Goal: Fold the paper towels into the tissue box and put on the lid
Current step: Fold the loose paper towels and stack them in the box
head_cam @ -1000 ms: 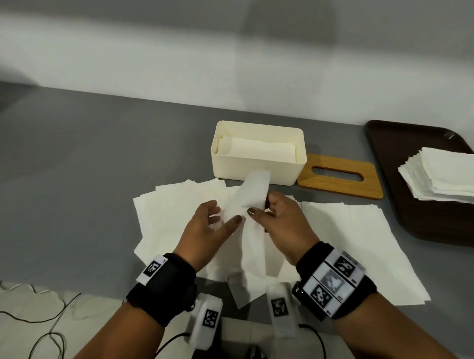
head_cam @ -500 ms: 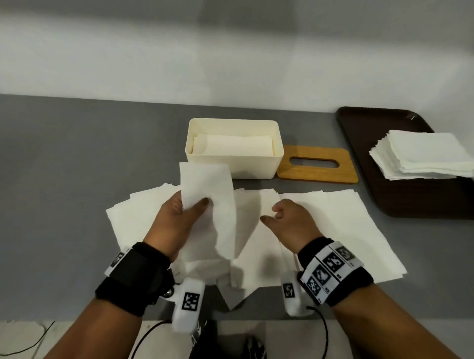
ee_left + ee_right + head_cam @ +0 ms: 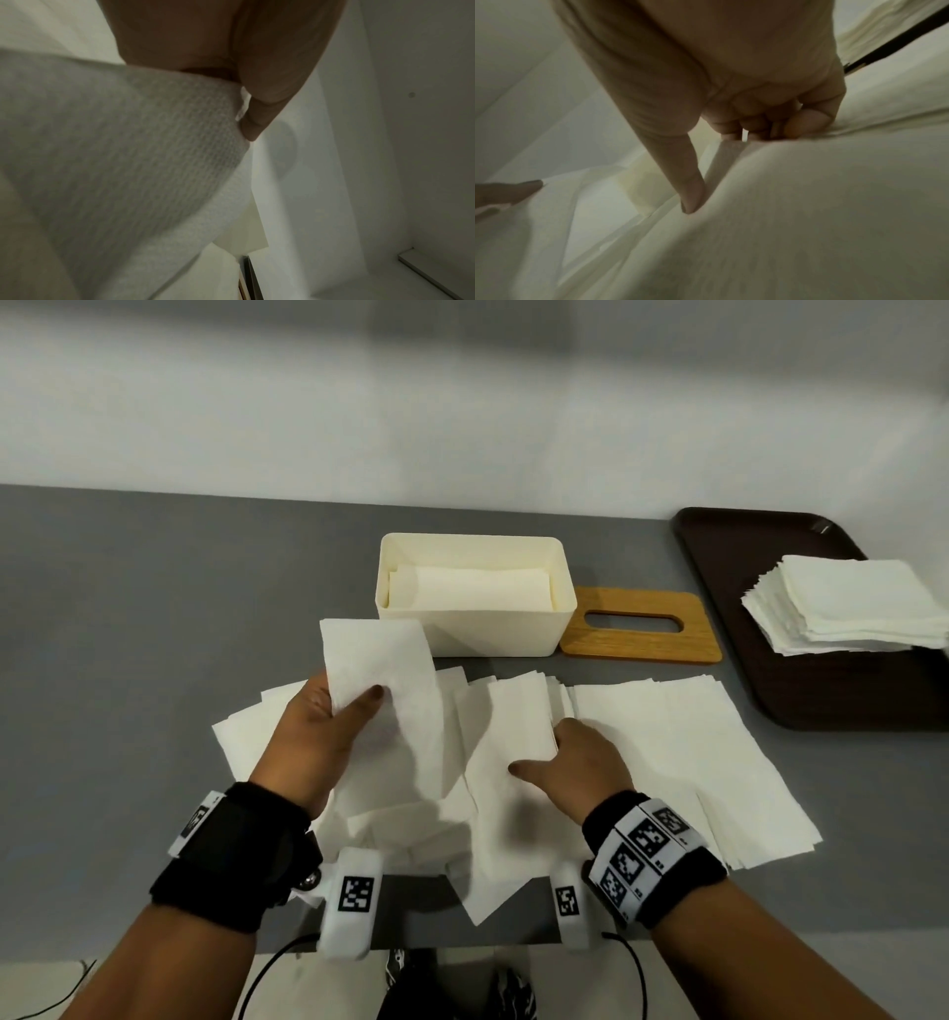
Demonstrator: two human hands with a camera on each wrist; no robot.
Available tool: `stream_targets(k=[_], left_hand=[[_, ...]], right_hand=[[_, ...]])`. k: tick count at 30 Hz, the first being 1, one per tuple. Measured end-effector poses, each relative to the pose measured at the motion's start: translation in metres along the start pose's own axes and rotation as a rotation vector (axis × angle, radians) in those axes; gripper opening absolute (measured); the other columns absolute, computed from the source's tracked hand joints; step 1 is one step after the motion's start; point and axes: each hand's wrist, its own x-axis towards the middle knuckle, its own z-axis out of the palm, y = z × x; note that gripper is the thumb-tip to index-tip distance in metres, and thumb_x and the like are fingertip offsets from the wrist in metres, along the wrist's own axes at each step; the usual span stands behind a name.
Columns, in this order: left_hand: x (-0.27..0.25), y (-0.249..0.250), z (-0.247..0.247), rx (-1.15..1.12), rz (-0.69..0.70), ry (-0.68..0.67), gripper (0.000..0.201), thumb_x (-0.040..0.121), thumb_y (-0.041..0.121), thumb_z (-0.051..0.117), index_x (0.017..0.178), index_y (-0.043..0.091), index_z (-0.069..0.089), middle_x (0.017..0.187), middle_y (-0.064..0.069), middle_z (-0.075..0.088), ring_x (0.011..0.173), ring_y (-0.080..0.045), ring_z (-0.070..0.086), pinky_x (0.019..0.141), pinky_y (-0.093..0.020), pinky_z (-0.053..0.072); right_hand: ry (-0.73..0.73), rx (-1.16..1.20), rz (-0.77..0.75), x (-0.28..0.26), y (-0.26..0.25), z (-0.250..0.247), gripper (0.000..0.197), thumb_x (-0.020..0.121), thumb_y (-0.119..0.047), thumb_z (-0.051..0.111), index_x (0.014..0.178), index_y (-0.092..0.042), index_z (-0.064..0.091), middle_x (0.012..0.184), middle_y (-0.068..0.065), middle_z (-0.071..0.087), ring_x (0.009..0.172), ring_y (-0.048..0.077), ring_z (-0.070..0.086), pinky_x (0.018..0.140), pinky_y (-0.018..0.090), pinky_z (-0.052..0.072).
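Note:
My left hand (image 3: 354,711) holds up a folded strip of paper towel (image 3: 382,670), thumb on its front and fingers behind it; the left wrist view shows that thumb (image 3: 257,113) pressed on the embossed towel (image 3: 128,162). My right hand (image 3: 552,752) rests on the spread paper towels (image 3: 667,752), its curled fingers (image 3: 754,125) catching the edge of a sheet and its thumb (image 3: 690,194) pressing down on top. The cream tissue box (image 3: 493,634) stands open behind, with folded towels (image 3: 472,590) inside. The wooden slotted lid (image 3: 642,647) lies flat to its right.
A dark brown tray (image 3: 847,695) at the right carries a stack of unfolded paper towels (image 3: 847,603). The grey table (image 3: 154,634) runs to a white wall behind. Cables hang below the table's near edge.
My right hand let go of the folded strip and dropped onto the spread sheets. The left hand alone now holds the strip and has carried it left and up.

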Motion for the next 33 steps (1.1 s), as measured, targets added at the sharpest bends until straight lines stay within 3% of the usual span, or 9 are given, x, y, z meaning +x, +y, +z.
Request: stream_targets(k=[7, 9, 10, 12, 16, 22, 28, 31, 33], left_hand=[[0.000, 0.002, -0.001, -0.010, -0.011, -0.025, 0.029, 0.097, 0.016, 0.055, 0.125, 0.013, 0.061, 0.116, -0.006, 0.072, 0.105, -0.028, 0.068, 0.092, -0.050, 0.053], [-0.001, 0.004, 0.001, -0.029, -0.028, -0.011, 0.028, 0.099, 0.022, 0.052, 0.124, 0.016, 0.062, 0.114, -0.003, 0.072, 0.103, -0.024, 0.069, 0.095, -0.051, 0.052], [-0.002, 0.005, 0.002, -0.047, -0.046, -0.003, 0.027, 0.100, 0.027, 0.049, 0.121, 0.020, 0.064, 0.113, -0.001, 0.073, 0.102, -0.022, 0.068, 0.097, -0.052, 0.050], [-0.002, 0.006, 0.004, -0.070, -0.077, 0.002, 0.028, 0.102, 0.033, 0.044, 0.118, 0.026, 0.067, 0.113, 0.000, 0.073, 0.107, -0.023, 0.067, 0.100, -0.054, 0.047], [-0.003, 0.006, 0.010, -0.085, -0.103, -0.014, 0.028, 0.103, 0.028, 0.042, 0.116, 0.027, 0.067, 0.113, -0.001, 0.072, 0.108, -0.024, 0.066, 0.100, -0.055, 0.047], [-0.006, 0.012, 0.030, -0.118, -0.101, -0.080, 0.028, 0.104, 0.024, 0.042, 0.120, 0.022, 0.064, 0.111, -0.002, 0.073, 0.110, -0.029, 0.065, 0.096, -0.050, 0.051], [-0.014, 0.013, 0.065, -0.134, -0.094, -0.176, 0.040, 0.099, 0.048, 0.043, 0.130, 0.030, 0.059, 0.129, 0.009, 0.065, 0.124, -0.013, 0.058, 0.111, -0.042, 0.038], [-0.017, 0.014, 0.076, -0.128, -0.077, -0.164, 0.039, 0.096, 0.056, 0.043, 0.122, 0.035, 0.063, 0.120, 0.014, 0.069, 0.114, -0.007, 0.063, 0.100, -0.030, 0.047], [-0.020, 0.016, 0.083, -0.124, -0.047, -0.185, 0.030, 0.099, 0.043, 0.044, 0.120, 0.030, 0.063, 0.113, 0.009, 0.073, 0.106, -0.009, 0.068, 0.087, -0.023, 0.052]], right_hand=[[0.031, 0.508, 0.067, -0.002, -0.001, 0.000, 0.055, 0.074, -0.032, 0.081, 0.116, -0.014, 0.049, 0.107, 0.002, 0.059, 0.100, 0.023, 0.060, 0.088, 0.035, 0.051], [0.004, 0.554, 0.034, -0.001, 0.003, 0.000, 0.024, 0.078, -0.022, 0.079, 0.081, -0.010, 0.058, 0.077, -0.002, 0.058, 0.074, 0.018, 0.058, 0.068, 0.027, 0.046], [-0.005, 0.520, 0.000, -0.002, 0.005, -0.002, 0.033, 0.080, -0.018, 0.076, 0.063, -0.012, 0.048, 0.061, -0.004, 0.049, 0.059, 0.015, 0.048, 0.057, 0.026, 0.038], [0.020, 0.447, -0.083, -0.004, 0.005, -0.008, 0.044, 0.084, -0.015, 0.071, 0.055, -0.013, 0.038, 0.054, -0.002, 0.040, 0.052, 0.016, 0.038, 0.053, 0.028, 0.031], [0.089, 0.463, -0.221, -0.012, 0.006, -0.037, 0.011, 0.088, -0.017, 0.067, 0.087, -0.007, 0.070, 0.085, 0.006, 0.074, 0.079, 0.025, 0.070, 0.077, 0.042, 0.057], [-0.007, 0.980, -0.300, -0.037, -0.003, -0.073, 0.026, 0.091, 0.000, 0.060, 0.115, -0.006, 0.069, 0.108, 0.008, 0.075, 0.101, 0.025, 0.072, 0.089, 0.038, 0.057], [-0.025, 1.011, -0.316, -0.037, -0.021, -0.050, 0.028, 0.091, 0.000, 0.060, 0.117, -0.008, 0.068, 0.111, 0.008, 0.075, 0.105, 0.025, 0.070, 0.095, 0.043, 0.054], [0.051, 0.904, -0.312, -0.038, -0.028, -0.037, 0.026, 0.091, -0.004, 0.064, 0.114, -0.012, 0.070, 0.107, 0.003, 0.076, 0.100, 0.019, 0.072, 0.094, 0.042, 0.055], [0.086, 0.834, -0.327, -0.040, -0.030, -0.034, 0.024, 0.091, -0.007, 0.064, 0.113, -0.014, 0.071, 0.104, -0.001, 0.076, 0.096, 0.013, 0.072, 0.090, 0.035, 0.057]])
